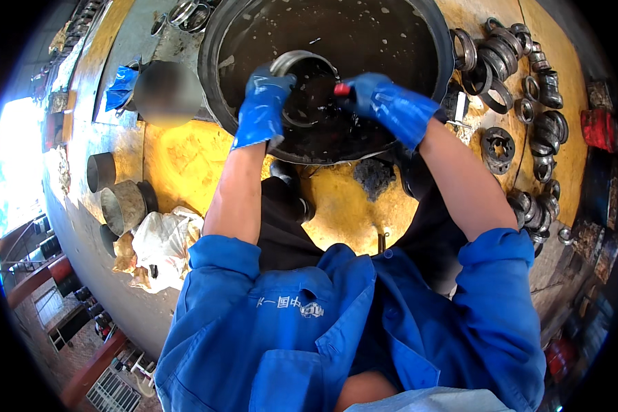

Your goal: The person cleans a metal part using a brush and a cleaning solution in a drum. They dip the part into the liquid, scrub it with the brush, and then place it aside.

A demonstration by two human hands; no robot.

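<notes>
The fingers of my left hand (pixel 269 86), in a blue glove, are clamped on the left edge of a metal ring (pixel 301 56); the fingers of my right hand (pixel 372 93), gloved to match, are wrapped round a red-ended tool (pixel 341 89) near the ring's right edge (its working end is lost in the dark and blur, so I cannot tell what kind it is); the ring is tilted, over the near half of the big round tub (pixel 209 62), with its bright upper edge plain to see; around it in the tub lies dark liquid (pixel 336 31) with pale flecks floating on top.

Just outside the tub's near rim sits a dark, shaggy clump (pixel 373 178) on the yellow floor (pixel 178 154); right of the tub is a crowd of metal rings (pixel 499 55), many leaning on one another, and nearer to me than those a slotted round part (pixel 498 148); left of the tub lies a crumpled blue item (pixel 121 89); farther toward me on that side stand some short, wide metal sleeves (pixel 122 207), with a pale plastic bag (pixel 161 237) beside them; past the tub's far left edge are several more shiny rings (pixel 193 17).
</notes>
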